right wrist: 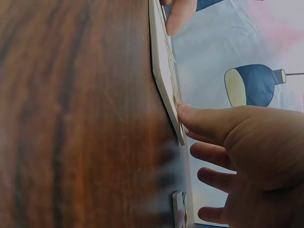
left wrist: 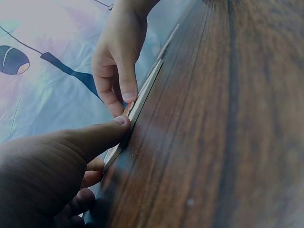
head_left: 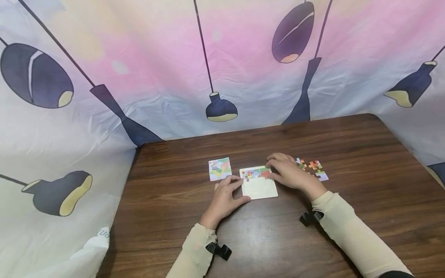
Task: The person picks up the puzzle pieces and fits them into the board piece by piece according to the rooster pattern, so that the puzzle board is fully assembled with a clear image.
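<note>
Puzzle tray (head_left: 260,190), one: pale, thin, rectangular with rounded corners; on the table (head_left: 163,189) between the hands, printed pieces along its far edge, remainder bare. Picture card (head_left: 219,168), one: squarish, printed, beyond the left hand. Loose pieces (head_left: 314,165): interlocking, multicoloured, right of the tray; partly covered, exact count cannot be told. Table, one: dark wood grain, faint sheen. Hands, two: left hand (head_left: 223,196), thumb and fingers spread, gripping the tray's near-left corner; right hand (head_left: 289,172), arched, thumb and forefinger pinching a red piece (head_left: 265,173) at the far-right corner. Sleeves (head_left: 356,227), two: cream fabric.
</note>
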Motion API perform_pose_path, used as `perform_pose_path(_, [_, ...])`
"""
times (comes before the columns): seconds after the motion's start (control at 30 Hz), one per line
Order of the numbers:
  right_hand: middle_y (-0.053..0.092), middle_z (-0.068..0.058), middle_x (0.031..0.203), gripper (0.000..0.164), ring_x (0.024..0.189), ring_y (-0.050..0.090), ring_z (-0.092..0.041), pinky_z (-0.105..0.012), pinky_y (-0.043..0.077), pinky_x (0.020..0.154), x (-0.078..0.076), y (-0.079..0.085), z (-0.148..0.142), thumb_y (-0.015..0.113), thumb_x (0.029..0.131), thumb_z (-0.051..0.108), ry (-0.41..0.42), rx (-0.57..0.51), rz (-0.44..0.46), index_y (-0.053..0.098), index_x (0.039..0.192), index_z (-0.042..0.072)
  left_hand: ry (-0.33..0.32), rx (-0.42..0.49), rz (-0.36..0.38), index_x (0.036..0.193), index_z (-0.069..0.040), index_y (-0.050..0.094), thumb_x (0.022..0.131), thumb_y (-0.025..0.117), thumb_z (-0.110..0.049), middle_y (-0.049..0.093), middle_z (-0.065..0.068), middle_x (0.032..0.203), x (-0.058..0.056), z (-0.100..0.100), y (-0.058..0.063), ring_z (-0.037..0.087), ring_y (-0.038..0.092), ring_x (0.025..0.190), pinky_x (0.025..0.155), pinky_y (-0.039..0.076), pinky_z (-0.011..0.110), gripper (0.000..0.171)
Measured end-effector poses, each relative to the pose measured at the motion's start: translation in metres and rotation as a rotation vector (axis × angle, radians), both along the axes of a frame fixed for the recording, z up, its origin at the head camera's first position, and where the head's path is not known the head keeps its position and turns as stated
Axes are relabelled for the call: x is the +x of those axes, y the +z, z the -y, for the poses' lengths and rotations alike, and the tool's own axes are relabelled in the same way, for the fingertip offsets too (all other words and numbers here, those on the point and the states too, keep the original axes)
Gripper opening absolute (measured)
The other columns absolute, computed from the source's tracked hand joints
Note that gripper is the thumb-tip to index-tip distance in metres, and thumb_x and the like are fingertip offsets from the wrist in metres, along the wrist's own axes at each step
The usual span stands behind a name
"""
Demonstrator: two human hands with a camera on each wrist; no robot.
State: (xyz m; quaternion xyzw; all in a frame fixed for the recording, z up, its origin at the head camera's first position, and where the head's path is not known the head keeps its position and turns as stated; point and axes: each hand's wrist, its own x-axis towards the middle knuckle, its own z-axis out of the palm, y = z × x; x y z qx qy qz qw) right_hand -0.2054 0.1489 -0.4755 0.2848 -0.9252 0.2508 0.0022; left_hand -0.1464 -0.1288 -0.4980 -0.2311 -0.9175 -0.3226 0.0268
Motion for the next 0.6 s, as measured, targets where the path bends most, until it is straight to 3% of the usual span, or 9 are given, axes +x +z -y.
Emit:
perform_pose_path(0.27, [0.060, -0.021, 0.139, 0.033, 0.135, 0.050, -0.044, -0.070, 0.033, 0.109, -0.0003, -0.0011, 0.0018, 0.078, 0.097, 0.015, 0.038, -0.029, -0.027, 0.071, 0.128, 0.005, -0.007, 0.018, -0.003, 0.140, -0.001, 0.068, 0.088, 0.088, -0.034, 0.062, 0.009, 0.135, -0.0014, -0.0005, 0.0005, 0.029, 0.058, 0.125, 0.090, 0.037, 0.047, 0.064])
perform_pose_path(0.37, [0.060, -0.021, 0.138, 0.027, 0.133, 0.052, -0.043, -0.070, 0.035, 0.108, 0.0004, -0.0010, 0.0035, 0.078, 0.097, 0.014, 0.070, -0.042, -0.032, 0.075, 0.124, 0.010, -0.007, 0.022, 0.001, 0.140, -0.001, 0.068, 0.088, 0.088, -0.034, 0.062, 0.009, 0.135, -0.0008, 0.0002, -0.0001, 0.030, 0.058, 0.125, 0.090, 0.037, 0.047, 0.064])
perform_pose_path(0.47, [0.060, -0.021, 0.140, 0.019, 0.135, 0.051, -0.043, -0.071, 0.033, 0.109, 0.0013, 0.0001, 0.0048, 0.075, 0.099, 0.011, 0.085, -0.043, -0.022, 0.078, 0.117, 0.012, -0.004, 0.018, -0.002, 0.140, -0.001, 0.068, 0.088, 0.088, -0.035, 0.062, 0.010, 0.136, -0.0006, 0.0007, -0.0011, 0.030, 0.059, 0.125, 0.090, 0.037, 0.046, 0.064])
perform_pose_path(0.6, [0.058, -0.021, 0.143, 0.020, 0.138, 0.047, -0.044, -0.072, 0.029, 0.111, 0.0021, 0.0016, 0.0051, 0.069, 0.101, 0.009, 0.083, -0.029, 0.004, 0.078, 0.119, 0.012, 0.001, 0.009, -0.009, 0.139, -0.002, 0.068, 0.089, 0.087, -0.036, 0.062, 0.010, 0.136, -0.0006, 0.0010, -0.0020, 0.030, 0.059, 0.125, 0.089, 0.038, 0.046, 0.065])
